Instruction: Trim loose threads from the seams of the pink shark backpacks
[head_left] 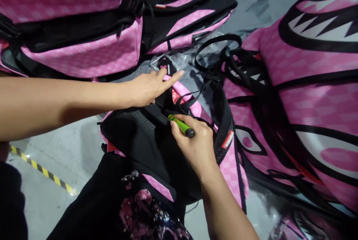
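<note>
A black and pink backpack [156, 135] lies across my lap, its black padded side facing up. My right hand [195, 135] is closed around a slim green tool [180, 123] with a black end cap. The tool's dark, narrow tip points up and left at the black fabric; what kind of tool it is I cannot make out. Stretched over the backpack's upper part, my left hand [151, 86] has its fingers extended and apart. Its fingertips lie near a black hang tag [165, 65] and the pink edge. The underside of that hand is hidden.
More pink and black backpacks lie at the upper left [84, 46] and on the right [302, 83], some with shark-teeth prints. Clear plastic wrap [181, 59] sits beyond my hands. Loose straps [223, 113] loop beside my right hand. Yellow-black tape [41, 169] marks the floor.
</note>
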Tool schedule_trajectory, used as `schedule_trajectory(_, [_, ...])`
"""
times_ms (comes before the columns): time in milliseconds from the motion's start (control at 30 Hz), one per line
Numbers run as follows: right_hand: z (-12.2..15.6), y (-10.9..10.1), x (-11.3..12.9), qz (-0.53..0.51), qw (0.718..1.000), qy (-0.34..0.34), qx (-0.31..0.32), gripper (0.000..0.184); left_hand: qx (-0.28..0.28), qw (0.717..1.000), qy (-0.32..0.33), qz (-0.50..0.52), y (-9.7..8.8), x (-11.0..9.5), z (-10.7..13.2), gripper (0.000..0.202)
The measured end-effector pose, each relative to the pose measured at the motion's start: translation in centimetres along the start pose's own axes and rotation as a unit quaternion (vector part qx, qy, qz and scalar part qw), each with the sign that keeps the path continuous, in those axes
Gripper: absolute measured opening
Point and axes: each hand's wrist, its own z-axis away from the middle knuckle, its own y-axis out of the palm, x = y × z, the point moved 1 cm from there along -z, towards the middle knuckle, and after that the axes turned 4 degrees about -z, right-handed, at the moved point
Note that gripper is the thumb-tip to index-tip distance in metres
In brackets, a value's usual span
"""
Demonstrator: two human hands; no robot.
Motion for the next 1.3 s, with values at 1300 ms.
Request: schedule_trajectory(1300, [-2.5,3.5,2.5,-0.144,0.989,0.026,0.019,0.023,0.115,0.989,-0.023,0.089,-0.4,0.8,-1.5,0.105])
